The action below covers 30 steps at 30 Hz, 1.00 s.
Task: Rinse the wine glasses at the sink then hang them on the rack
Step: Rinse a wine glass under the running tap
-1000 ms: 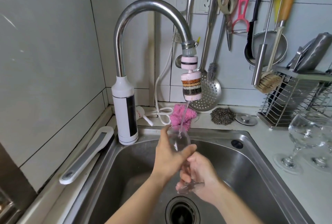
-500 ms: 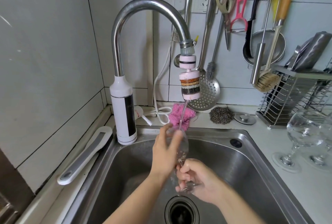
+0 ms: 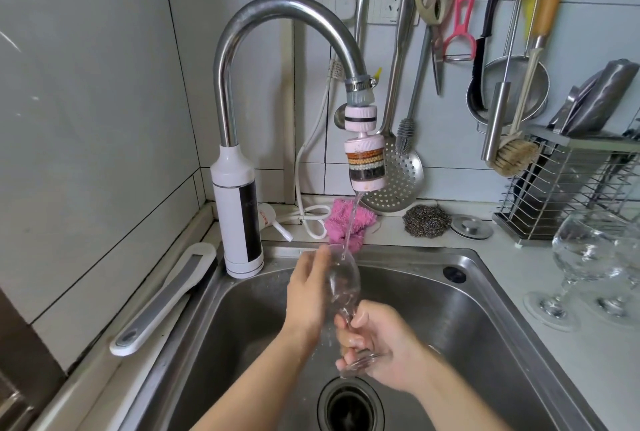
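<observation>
Over the steel sink (image 3: pixel 491 295) I hold a clear wine glass (image 3: pixel 341 278) upright under the running tap (image 3: pixel 365 167). Water streams into its bowl. My left hand (image 3: pixel 306 295) cups the left side of the bowl, thumb at the rim. My right hand (image 3: pixel 381 347) is closed around the stem just above the foot. Two more wine glasses (image 3: pixel 585 257) stand upright on the counter at the right, one partly cut off by the frame edge.
A wire dish rack (image 3: pixel 568 188) stands behind the counter glasses. Utensils hang on the wall above. A pink cloth (image 3: pixel 349 223), a steel scourer (image 3: pixel 427 221) and a sink plug (image 3: pixel 471 226) lie behind the sink. The drain (image 3: pixel 351 406) opens below my hands. A white-handled tool (image 3: pixel 166 299) lies left.
My left hand has slid round the bowl, fingers now on its left side instead of across its front. The right hand stays on the stem. Water keeps running.
</observation>
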Available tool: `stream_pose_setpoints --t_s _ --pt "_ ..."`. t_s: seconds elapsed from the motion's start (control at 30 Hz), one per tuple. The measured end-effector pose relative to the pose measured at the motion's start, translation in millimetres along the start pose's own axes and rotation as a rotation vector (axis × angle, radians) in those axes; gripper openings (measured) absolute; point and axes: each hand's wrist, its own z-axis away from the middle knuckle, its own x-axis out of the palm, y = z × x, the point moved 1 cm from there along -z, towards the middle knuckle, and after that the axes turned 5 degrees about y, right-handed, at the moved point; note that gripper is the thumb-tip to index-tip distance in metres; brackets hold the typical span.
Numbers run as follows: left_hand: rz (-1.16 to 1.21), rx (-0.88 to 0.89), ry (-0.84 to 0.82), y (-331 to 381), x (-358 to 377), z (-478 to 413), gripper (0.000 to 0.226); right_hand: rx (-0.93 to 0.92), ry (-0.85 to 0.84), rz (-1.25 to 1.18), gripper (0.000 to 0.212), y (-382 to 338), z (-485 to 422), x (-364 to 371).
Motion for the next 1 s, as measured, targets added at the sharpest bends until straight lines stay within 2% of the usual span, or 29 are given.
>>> stream_pose_setpoints --t_s 0.1,0.13,0.2,0.27,0.37,0.47,0.5,0.53,0.63,0.67,0.77,0.8,0.87,0.9,0.93,1.0 --pt "-0.231 0.169 -0.035 0.3 0.3 3.9 0.051 -0.027 0.019 0.019 0.01 0.6 -2.0 -0.6" --pt "-0.245 0.198 -0.005 0.6 2.4 4.9 0.049 -0.051 0.031 0.05 0.009 0.9 -1.6 -1.1" --pt "-0.221 0.22 0.095 0.4 4.8 5.7 0.036 -0.102 0.066 0.165 0.018 3.9 -3.0 -2.7" --pt "-0.243 0.219 0.172 0.4 2.6 4.6 0.034 -0.157 0.129 0.319 0.017 9.2 -5.3 0.8" --pt "-0.277 0.18 0.109 0.6 -1.8 3.7 0.031 -0.222 0.224 0.453 0.012 12.2 -7.6 4.0" --pt "-0.318 0.254 -0.084 0.5 3.0 6.9 0.086 -0.203 0.212 0.304 0.01 5.2 -3.5 0.1" --pt "-0.305 0.264 -0.107 0.3 5.5 6.9 0.093 -0.187 0.174 0.239 0.009 3.0 -1.3 -0.9" --pt "-0.291 0.255 -0.109 2.1 5.9 7.5 0.09 -0.171 0.131 0.186 0.008 1.4 0.8 -1.8" --pt "-0.186 0.169 -0.047 6.0 3.0 5.5 0.042 -0.121 0.047 0.123 0.009 2.5 2.8 -2.4" --pt "-0.119 0.121 -0.016 7.4 1.1 3.6 0.037 -0.109 0.025 0.122 0.01 3.1 2.3 -1.5" --pt "0.02 0.023 -0.051 8.8 -1.7 2.2 0.042 -0.113 0.007 0.122 0.012 3.5 0.4 -0.5" --pt "0.025 0.047 -0.081 8.5 -1.4 3.3 0.046 -0.121 0.011 0.103 0.012 3.4 -0.1 -0.2" --pt "-0.084 0.155 -0.152 4.9 0.7 4.4 0.069 -0.118 0.018 0.032 0.012 3.4 -0.4 0.2" --pt "-0.135 0.19 -0.15 3.0 1.9 5.3 0.071 -0.111 0.016 -0.001 0.012 2.8 0.7 0.2" --pt "-0.158 0.2 -0.129 -0.6 3.1 4.5 0.064 -0.101 0.011 -0.02 0.012 2.1 1.5 -0.2" --pt "-0.101 0.148 -0.063 2.0 5.1 6.2 0.035 -0.072 0.0 0.006 0.014 1.8 1.8 -1.3"
